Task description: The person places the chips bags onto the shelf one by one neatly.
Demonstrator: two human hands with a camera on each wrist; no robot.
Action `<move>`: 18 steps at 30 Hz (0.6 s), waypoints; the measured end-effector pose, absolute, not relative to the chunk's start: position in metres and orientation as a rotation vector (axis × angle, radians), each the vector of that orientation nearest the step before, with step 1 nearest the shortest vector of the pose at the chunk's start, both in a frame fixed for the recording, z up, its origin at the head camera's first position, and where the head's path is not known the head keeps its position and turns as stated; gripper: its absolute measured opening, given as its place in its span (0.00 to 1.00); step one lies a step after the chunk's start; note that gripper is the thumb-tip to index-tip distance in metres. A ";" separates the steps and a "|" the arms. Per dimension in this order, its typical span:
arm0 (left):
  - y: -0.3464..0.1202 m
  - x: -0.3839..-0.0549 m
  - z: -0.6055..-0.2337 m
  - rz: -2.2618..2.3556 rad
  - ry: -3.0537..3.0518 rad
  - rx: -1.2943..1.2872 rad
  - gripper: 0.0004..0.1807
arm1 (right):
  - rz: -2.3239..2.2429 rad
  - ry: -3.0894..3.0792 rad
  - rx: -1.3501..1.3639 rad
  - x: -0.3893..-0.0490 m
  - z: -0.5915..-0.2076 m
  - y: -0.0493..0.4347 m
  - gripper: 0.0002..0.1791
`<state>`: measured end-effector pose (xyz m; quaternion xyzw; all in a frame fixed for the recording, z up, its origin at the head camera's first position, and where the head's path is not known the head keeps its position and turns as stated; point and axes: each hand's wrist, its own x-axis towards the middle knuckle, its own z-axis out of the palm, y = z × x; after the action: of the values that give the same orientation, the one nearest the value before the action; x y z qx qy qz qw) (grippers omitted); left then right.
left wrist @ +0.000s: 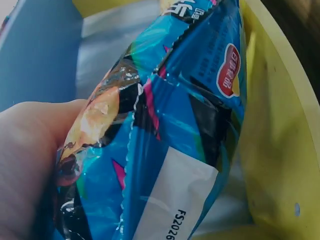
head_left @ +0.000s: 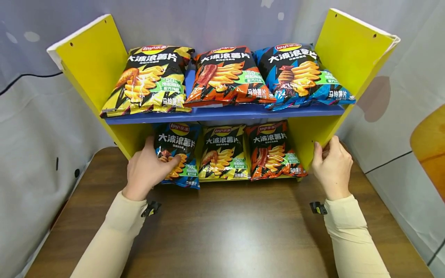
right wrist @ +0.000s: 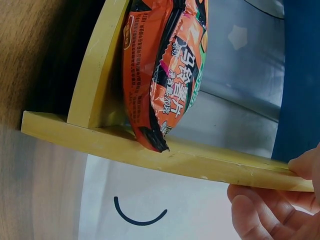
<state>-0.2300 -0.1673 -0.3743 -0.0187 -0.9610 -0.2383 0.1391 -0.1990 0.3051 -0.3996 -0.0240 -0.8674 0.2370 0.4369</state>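
Observation:
On the lower level of a yellow and blue shelf [head_left: 222, 113], my left hand [head_left: 144, 168] holds a blue bag of potato chips [head_left: 180, 135] at the left end. The thumb lies across the bag's front; the other fingers are hidden behind its side. Its side seam and a white label face the left wrist view. My right hand [head_left: 332, 168] grips the front edge of the shelf's right side panel [right wrist: 200, 167], thumb inside and fingers outside. Beside the blue bag stand a yellow bag of chips [head_left: 222, 150] and a red-orange one [head_left: 272, 148].
The upper level bears a yellow bag [head_left: 153, 81], a red-orange bag [head_left: 227, 75] and a blue bag [head_left: 300, 73] of chips, leaning back. The shelf stands on a brown wooden table [head_left: 229, 224]. A pale curtain [head_left: 222, 23] hangs behind.

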 end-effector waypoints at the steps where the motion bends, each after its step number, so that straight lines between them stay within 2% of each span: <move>1: -0.166 -0.234 -0.376 -0.684 -2.784 -0.051 0.54 | 0.590 -2.158 -0.060 -0.199 -0.400 0.305 0.16; 9: -0.147 -0.254 -0.400 -0.456 -2.797 0.030 0.51 | 0.593 -2.158 -0.065 -0.198 -0.399 0.305 0.15; 18: -0.131 -0.255 -0.431 -0.295 -2.722 0.042 0.36 | 0.592 -2.160 -0.063 -0.199 -0.399 0.305 0.15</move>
<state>-0.2550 -0.1312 -0.4309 0.0149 -0.9739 -0.1056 0.2002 -0.1987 0.3054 -0.3992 -0.0252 -0.8678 0.2381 0.4354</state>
